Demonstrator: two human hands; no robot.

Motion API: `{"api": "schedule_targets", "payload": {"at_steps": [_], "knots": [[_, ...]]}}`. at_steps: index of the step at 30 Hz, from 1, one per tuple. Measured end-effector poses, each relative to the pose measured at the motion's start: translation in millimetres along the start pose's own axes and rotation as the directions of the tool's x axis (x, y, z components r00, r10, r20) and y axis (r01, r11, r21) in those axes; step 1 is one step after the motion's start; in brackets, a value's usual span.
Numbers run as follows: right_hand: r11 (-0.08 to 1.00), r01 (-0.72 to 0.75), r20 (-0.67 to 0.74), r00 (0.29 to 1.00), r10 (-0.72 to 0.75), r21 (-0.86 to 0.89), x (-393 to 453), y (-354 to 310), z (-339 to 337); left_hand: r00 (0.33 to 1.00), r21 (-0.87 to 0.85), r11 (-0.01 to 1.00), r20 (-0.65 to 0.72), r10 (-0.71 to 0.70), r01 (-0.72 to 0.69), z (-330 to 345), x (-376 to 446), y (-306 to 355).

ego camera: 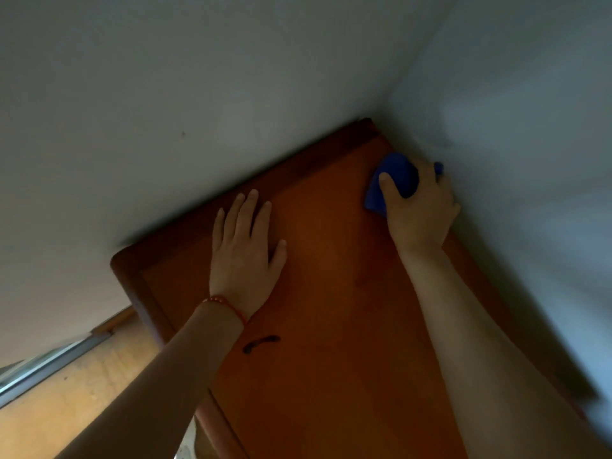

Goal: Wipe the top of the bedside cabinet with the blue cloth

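Orange-brown polished wood fills the middle of the head view: the flat top of a bedside cabinet [331, 276] with a darker raised border, pushed into a corner where two pale grey-white walls [165, 94] meet. Its far edge runs along one wall and its right edge along the other.

At the far right corner of the cabinet top, the right hand [419, 207] presses a bunched blue cloth [394, 180] down onto the wood. Its grip is clenched around the cloth, thumb on the near left side and fingers curled over the top, with a scrap of blue showing past the knuckles against the right-hand wall. The cloth sits just short of the dark border at the far corner.

The left hand [246, 256] lies flat on the cabinet top near the far edge, towards the left, fingers straight and spread, grip released and holding nothing. A thin red string bracelet [228, 304] circles its wrist. Both bare forearms reach in from the near edge.

A small dark curved mark or handle [261, 343] shows near the left forearm; which it is cannot be told. Light wooden flooring [82, 385] and a metal rail [49, 366] appear at the lower left.

Judging by this, wiping is under way at the far right corner, with the left hand bracing. The next move likely calls for drawing the cloth along the far edge or back towards the near edge, keeping pressure even, and lifting the left hand so the wood beneath it gets wiped.
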State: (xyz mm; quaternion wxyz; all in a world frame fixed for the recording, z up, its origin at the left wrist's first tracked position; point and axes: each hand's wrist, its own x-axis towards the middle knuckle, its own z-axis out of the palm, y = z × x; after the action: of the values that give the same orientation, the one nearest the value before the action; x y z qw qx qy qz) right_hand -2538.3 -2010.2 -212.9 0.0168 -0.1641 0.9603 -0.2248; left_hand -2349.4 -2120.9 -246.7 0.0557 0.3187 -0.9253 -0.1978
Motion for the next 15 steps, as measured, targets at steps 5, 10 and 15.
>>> {"api": "schedule_targets", "payload": {"at_steps": [5, 10, 15], "knots": [[0.993, 0.104, 0.056, 0.993, -0.101, -0.060, -26.1, -16.4, -35.6, 0.993, -0.001, 0.995, 0.051, 0.104, -0.104, -44.5, -16.0, -7.9], [0.962, 0.203, 0.100, 0.977, -0.187, -0.184, -63.7, -32.9, -78.1, 0.983, 0.063, 0.982, 0.065, 0.171, -0.176, -95.7, -40.5, -18.0], [0.948, 0.235, 0.117, 0.970, -0.214, -0.215, -111.6, -57.5, -133.4, 0.974, 0.082, 0.973, 0.093, 0.209, -0.216, -152.7, -76.4, -19.1]]}}
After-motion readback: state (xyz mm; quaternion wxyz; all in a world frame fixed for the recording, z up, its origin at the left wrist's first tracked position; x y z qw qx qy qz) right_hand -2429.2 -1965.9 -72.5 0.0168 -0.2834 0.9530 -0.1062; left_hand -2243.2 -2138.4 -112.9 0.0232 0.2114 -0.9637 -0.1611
